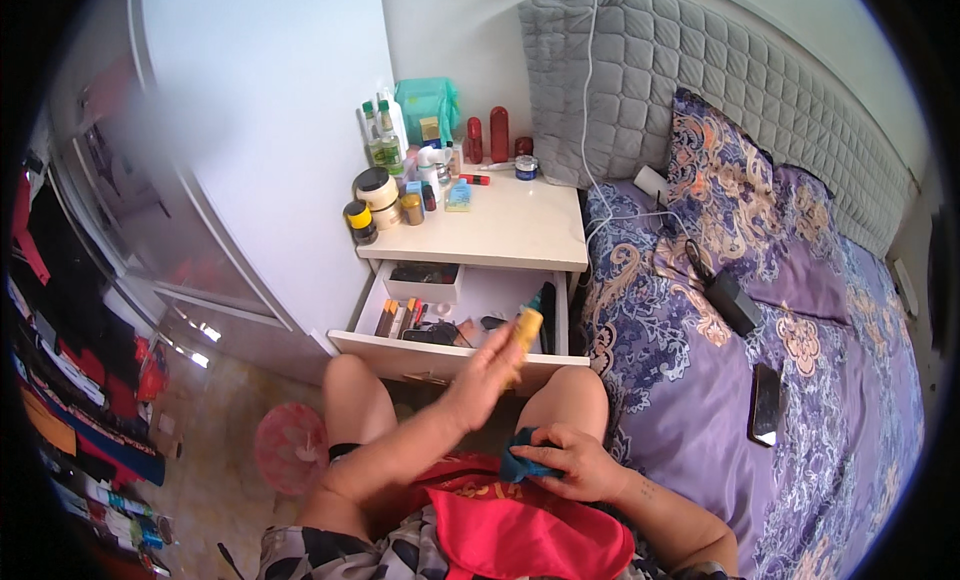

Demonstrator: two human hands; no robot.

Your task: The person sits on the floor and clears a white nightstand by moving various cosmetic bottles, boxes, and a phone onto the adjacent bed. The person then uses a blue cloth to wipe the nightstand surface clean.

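Observation:
My left hand (484,381) is raised over the front edge of the pulled-out drawer (480,358), its fingers around a small yellow item (529,328), perhaps a tube or bottle. Lower down, above my lap, my right hand (574,460) grips a dark teal cloth (521,467). A red apron (532,535) lies across my lap. Inside the drawer are a white box (424,283), several slim orange-topped cartons (397,317) and a tangle of dark cable (442,332). Part of the yellow item is hidden by my fingers.
The white nightstand top (525,220) carries bottles, jars (379,197) and red containers (499,133). A bed with a patterned purple cover (675,400) stands at right, holding a phone (765,403) and black power adapter (731,302). A pink round object (289,449) is on the left floor.

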